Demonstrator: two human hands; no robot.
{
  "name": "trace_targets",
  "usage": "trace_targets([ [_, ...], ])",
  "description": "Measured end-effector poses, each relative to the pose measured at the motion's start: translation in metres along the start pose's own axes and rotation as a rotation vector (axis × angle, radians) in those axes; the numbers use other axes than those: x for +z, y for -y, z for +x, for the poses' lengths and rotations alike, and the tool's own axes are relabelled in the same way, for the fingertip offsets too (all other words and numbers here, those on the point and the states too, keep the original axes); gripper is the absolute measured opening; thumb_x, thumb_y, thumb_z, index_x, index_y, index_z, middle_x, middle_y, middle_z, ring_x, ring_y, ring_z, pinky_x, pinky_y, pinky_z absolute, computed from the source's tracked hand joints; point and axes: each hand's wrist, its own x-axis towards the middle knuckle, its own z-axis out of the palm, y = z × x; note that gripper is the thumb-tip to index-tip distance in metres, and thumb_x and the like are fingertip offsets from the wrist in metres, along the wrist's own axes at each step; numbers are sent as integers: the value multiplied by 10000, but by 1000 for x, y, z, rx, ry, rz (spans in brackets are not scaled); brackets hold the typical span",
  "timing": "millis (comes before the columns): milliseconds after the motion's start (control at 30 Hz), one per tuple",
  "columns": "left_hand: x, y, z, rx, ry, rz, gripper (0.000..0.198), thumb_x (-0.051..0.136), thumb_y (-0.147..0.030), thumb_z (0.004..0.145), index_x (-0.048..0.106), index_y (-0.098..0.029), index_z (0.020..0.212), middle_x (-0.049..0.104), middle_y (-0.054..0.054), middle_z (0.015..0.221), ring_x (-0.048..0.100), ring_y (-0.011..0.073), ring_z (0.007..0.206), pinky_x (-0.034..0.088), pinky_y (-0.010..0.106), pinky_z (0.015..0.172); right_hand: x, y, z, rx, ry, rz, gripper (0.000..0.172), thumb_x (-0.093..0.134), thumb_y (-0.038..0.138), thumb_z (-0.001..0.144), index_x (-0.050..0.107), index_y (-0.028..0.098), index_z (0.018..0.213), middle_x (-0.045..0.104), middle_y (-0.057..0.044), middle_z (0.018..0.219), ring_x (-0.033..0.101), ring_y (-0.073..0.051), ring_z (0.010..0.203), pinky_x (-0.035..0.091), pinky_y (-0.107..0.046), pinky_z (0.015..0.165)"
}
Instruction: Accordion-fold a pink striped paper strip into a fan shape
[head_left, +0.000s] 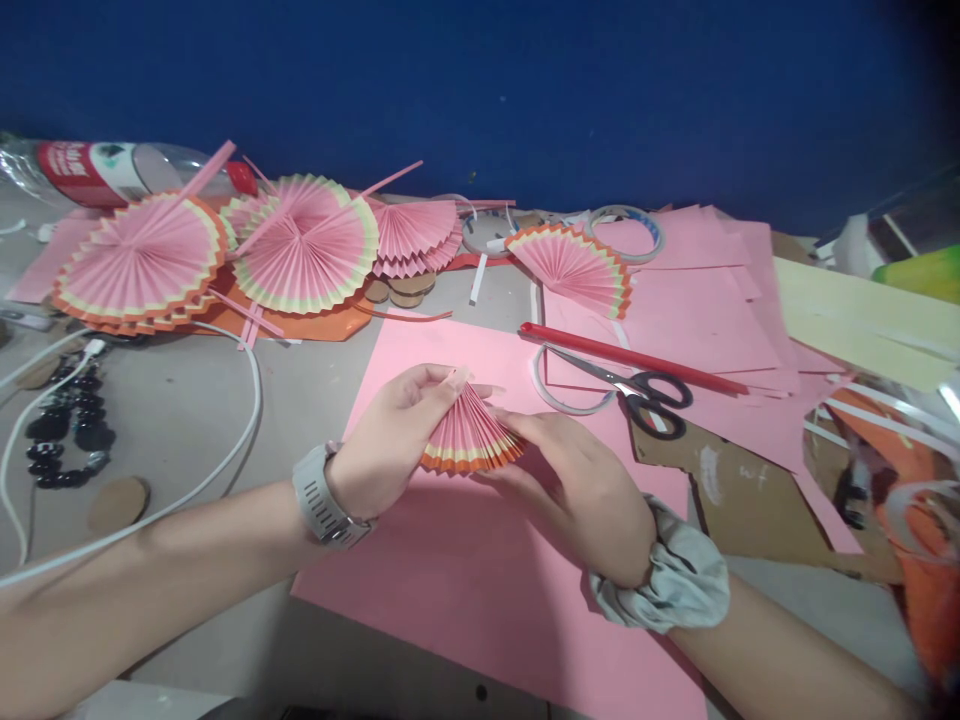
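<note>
Between my two hands is a pleated paper fan point(471, 430), pink with a yellow and orange border, partly spread with its border toward me. My left hand point(409, 420) pinches it at the narrow top and along the left side, thumb on the upper end. With thumb and fingers, my right hand point(566, 465) grips the right edge of the pleats. Beneath both hands lies a large pink paper sheet point(450, 580). A watch is on my left wrist and a pale scrunchie on my right.
Finished-looking round paper fans point(300, 245) and a plastic bottle point(161, 170) lie at the back left. Scissors point(630, 385), a red stick point(637, 358), a tape roll point(626, 232) and pink sheets point(705, 300) are to the right. A white cable point(255, 400) loops at left.
</note>
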Motion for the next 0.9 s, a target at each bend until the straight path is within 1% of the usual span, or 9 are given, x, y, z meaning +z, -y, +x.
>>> trace_targets([
  [267, 1, 0, -1, -2, 14, -5, 259, 541, -376, 856, 565, -137, 954, 665, 109, 1009, 641, 200, 866, 510, 323, 757, 0, 1, 1, -18, -27, -16, 451, 597, 338, 821, 478, 133, 1205, 611, -79, 1097, 541, -165, 998, 418, -302, 899],
  [367, 0, 1, -1, -4, 18, -19, 265, 554, -373, 847, 576, -137, 965, 666, 109, 1013, 641, 201, 867, 513, 324, 761, 0, 1, 1, -7, -22, -9, 451, 599, 340, 818, 476, 142, 1204, 614, -77, 1082, 547, -170, 982, 430, -312, 883],
  [533, 0, 3, -1, -40, 85, -73, 294, 594, -354, 822, 584, -166, 1049, 663, 89, 1021, 640, 191, 855, 516, 317, 757, -1, 0, 0, -13, 0, 0, 478, 603, 347, 812, 452, 165, 1227, 622, -76, 1044, 562, -189, 953, 459, -342, 846],
  [633, 2, 4, -4, -38, 126, -38, 295, 597, -351, 820, 572, -189, 1066, 664, 64, 981, 632, 176, 844, 507, 301, 747, -1, 0, 0, -32, 4, -5, 451, 583, 331, 825, 446, 163, 1221, 615, -94, 1076, 562, -207, 971, 468, -364, 843],
  [767, 7, 2, -8, 16, 159, 34, 228, 520, -358, 867, 571, -178, 998, 642, 52, 989, 607, 166, 887, 472, 287, 803, 0, -1, 1, -74, 8, -20, 462, 573, 309, 830, 438, 124, 1231, 614, -119, 1046, 563, -217, 960, 473, -367, 838],
  [833, 8, 1, -10, 29, 188, 50, 214, 479, -361, 887, 561, -173, 947, 629, 44, 973, 591, 160, 897, 459, 274, 809, -1, -1, 1, -124, 18, -23, 474, 566, 268, 835, 415, 109, 1256, 595, -132, 1090, 537, -217, 1017, 452, -361, 873],
  [900, 8, -1, -10, 30, 190, 72, 201, 460, -359, 896, 544, -177, 900, 613, 24, 916, 577, 141, 869, 454, 246, 783, -2, -1, 2, -176, 39, 1, 530, 581, 286, 824, 391, 109, 1285, 557, -138, 1154, 490, -224, 1091, 420, -365, 915],
])
